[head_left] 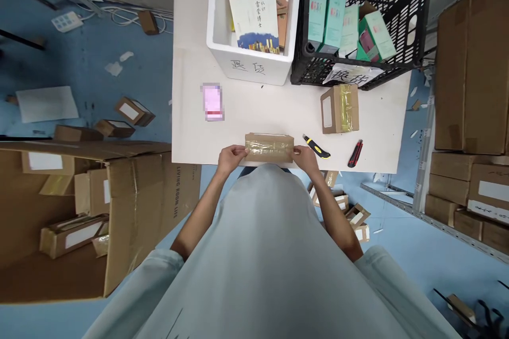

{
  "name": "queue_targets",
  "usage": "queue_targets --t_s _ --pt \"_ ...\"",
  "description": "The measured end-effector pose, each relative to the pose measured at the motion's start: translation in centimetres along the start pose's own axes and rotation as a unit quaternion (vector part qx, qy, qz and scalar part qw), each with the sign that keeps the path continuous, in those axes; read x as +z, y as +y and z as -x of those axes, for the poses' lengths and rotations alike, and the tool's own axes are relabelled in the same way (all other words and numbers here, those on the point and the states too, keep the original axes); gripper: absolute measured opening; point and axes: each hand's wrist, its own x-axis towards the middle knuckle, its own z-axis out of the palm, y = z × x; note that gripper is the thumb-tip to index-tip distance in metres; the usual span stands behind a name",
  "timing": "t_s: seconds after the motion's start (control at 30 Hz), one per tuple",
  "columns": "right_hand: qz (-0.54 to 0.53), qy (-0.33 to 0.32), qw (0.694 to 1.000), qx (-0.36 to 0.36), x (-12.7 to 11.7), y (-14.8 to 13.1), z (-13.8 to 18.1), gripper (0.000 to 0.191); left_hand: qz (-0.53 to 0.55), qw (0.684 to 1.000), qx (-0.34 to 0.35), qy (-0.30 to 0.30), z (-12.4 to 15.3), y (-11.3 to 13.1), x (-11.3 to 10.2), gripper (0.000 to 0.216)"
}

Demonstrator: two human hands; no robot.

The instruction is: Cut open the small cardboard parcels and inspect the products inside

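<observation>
A small cardboard box point(269, 148) with shiny tape along it lies at the table's front edge, right before my body. My left hand point(231, 159) grips its left end, and my right hand point(305, 159) grips the right end, fingers closed at the corners. Just beyond my right hand lies a yellow-and-black utility knife point(316, 146). Farther right is a red-and-black utility knife point(355, 153). Another taped cardboard box point(340, 108) stands behind the knives. To the left rests a blurred pink item point(212, 101).
At the back of the white table point(191, 66) stand a white foam bin point(254, 66) with books and a black plastic crate point(397, 58) with green boxes. A large open carton point(139, 206) holding parcels is at left. Stacked cartons point(469, 79) fill the right side.
</observation>
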Motion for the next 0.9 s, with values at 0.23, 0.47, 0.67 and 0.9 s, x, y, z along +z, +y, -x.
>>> queue_targets --t_s 0.23,0.47,0.67,0.9 --pt "-0.088 0.030 0.995 0.021 2.3 2.8 2.7 0.027 -0.065 0.998 -0.008 -0.001 2.6 -0.2 0.5 0.022" --pt "-0.060 0.047 0.997 -0.022 1.9 2.7 0.7 0.018 -0.129 0.991 0.033 0.033 2.6 1.9 0.4 0.021" --pt "-0.054 0.005 0.996 -0.065 1.4 1.1 -2.7 0.020 -0.278 0.959 0.048 0.033 1.0 5.0 0.4 0.019" --pt "0.095 0.238 0.966 -0.045 -4.9 4.3 -6.5 0.073 -0.315 0.927 0.182 0.091 1.1 8.2 3.6 0.046"
